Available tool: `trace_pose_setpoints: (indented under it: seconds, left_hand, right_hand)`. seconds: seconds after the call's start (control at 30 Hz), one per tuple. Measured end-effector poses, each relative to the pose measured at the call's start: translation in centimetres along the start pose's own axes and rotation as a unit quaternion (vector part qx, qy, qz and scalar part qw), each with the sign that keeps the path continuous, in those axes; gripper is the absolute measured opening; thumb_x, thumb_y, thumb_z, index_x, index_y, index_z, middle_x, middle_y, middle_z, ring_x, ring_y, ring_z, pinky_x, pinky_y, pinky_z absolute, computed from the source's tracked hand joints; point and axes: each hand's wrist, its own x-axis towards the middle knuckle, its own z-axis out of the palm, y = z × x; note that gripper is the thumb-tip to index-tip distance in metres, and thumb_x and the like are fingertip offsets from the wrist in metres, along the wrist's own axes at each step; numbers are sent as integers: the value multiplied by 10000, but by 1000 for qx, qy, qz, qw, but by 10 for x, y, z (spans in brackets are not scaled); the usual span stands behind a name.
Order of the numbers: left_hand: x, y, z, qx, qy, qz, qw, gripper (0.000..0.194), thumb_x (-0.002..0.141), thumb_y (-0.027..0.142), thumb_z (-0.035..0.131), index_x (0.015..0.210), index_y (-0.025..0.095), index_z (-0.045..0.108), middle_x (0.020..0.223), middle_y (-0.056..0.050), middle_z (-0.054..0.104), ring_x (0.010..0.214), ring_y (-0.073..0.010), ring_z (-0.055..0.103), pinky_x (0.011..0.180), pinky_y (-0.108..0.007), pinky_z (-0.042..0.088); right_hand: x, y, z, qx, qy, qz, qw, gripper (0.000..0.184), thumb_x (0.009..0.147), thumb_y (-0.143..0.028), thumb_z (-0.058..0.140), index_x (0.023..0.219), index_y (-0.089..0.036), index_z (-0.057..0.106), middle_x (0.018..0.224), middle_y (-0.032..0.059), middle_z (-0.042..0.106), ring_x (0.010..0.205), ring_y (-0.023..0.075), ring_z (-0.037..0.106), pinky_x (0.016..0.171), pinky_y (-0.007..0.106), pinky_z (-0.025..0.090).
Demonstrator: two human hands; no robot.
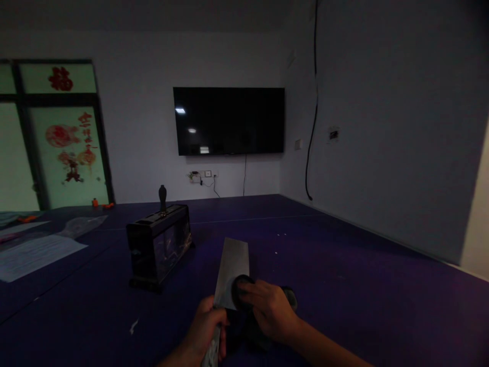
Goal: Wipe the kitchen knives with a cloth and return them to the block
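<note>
My left hand (208,326) is closed around the handle of a cleaver (233,260). The broad grey blade points away from me over the purple tabletop. With the fingers of my right hand (273,308) I hold a dark round pad (240,291) against the face of the blade, near the handle end. Its exact kind is too dark to tell. Behind and beneath my right hand lies a dark object (290,295), mostly hidden. To the left stands a black knife block (168,244) with clear side panels, and one black handle (162,198) sticks up from it.
The purple surface (344,285) reaches the walls. Papers (42,255) and clear plastic (82,227) lie at the left; small orange items (95,203) sit by the door. White scraps (133,326) dot the surface. A television (229,121) and a hanging cable (315,112) are on the walls.
</note>
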Motion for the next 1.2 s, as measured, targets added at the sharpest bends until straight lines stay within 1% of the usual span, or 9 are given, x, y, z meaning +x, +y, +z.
trace_pose_setpoints:
  seconds: [0.1,0.23,0.37,0.53,0.67,0.8,0.93,1.07,1.2]
  left_hand:
    - [1,0,0,-1,2,-4,1000,322,545,213,397,858,170,458,328,74,399,219,-121,377,259,-178,237]
    - [0,0,1,-4,12,1,1000,328,535,216,400,855,176,457,328,75,399,217,-109,372,257,-167,233]
    - [2,-1,0,-9,2,11,1000,337,524,222,398,852,173,462,315,71,406,216,-113,376,252,-166,232]
    - [4,-5,0,-5,-12,20,1000,341,509,222,404,842,173,461,287,68,400,207,-126,363,237,-176,226]
    - [1,-3,0,-14,-1,16,1000,269,520,217,410,783,184,453,304,70,403,210,-112,357,245,-170,226]
    - [2,-2,0,-34,36,14,999,221,543,229,421,758,190,457,320,77,395,210,-98,349,261,-168,233]
    - [3,-2,-1,-52,31,28,998,196,563,266,484,740,184,464,355,75,411,227,-92,372,274,-164,239]
    - [1,0,0,-37,36,20,998,197,554,254,451,737,186,465,348,71,408,233,-101,385,266,-165,246]
    - [-1,4,2,-17,35,10,999,199,533,234,400,718,192,460,328,68,400,225,-107,383,252,-168,253]
  right_hand:
    - [1,-2,-3,1,-14,-15,1000,445,670,-36,351,974,-198,633,1142,24,585,796,173,594,696,284,473]
    - [2,-2,-4,7,-9,-6,1000,438,680,-38,344,967,-198,633,1131,25,591,806,172,593,707,286,472]
    - [1,3,1,12,8,17,1000,438,675,-39,349,969,-202,629,1139,25,586,837,170,590,726,284,472]
    - [0,9,9,14,55,37,998,422,678,-43,359,967,-187,629,1126,52,593,870,180,584,745,302,476]
    - [-1,9,11,6,55,18,998,431,679,-44,362,1004,-177,612,1157,59,572,868,182,583,733,301,480]
    - [0,5,9,-4,37,-35,999,429,682,-54,364,1020,-178,597,1152,67,575,779,174,591,666,292,482]
    - [1,1,6,-5,11,-81,997,396,704,-79,364,1008,-183,595,1111,73,596,729,169,584,629,287,470]
    - [2,-1,5,11,24,-76,997,375,724,-75,348,970,-185,610,1071,62,617,738,165,584,636,281,463]
    - [1,1,7,15,30,-51,998,390,718,-62,347,974,-186,614,1080,56,614,755,161,589,646,277,466]
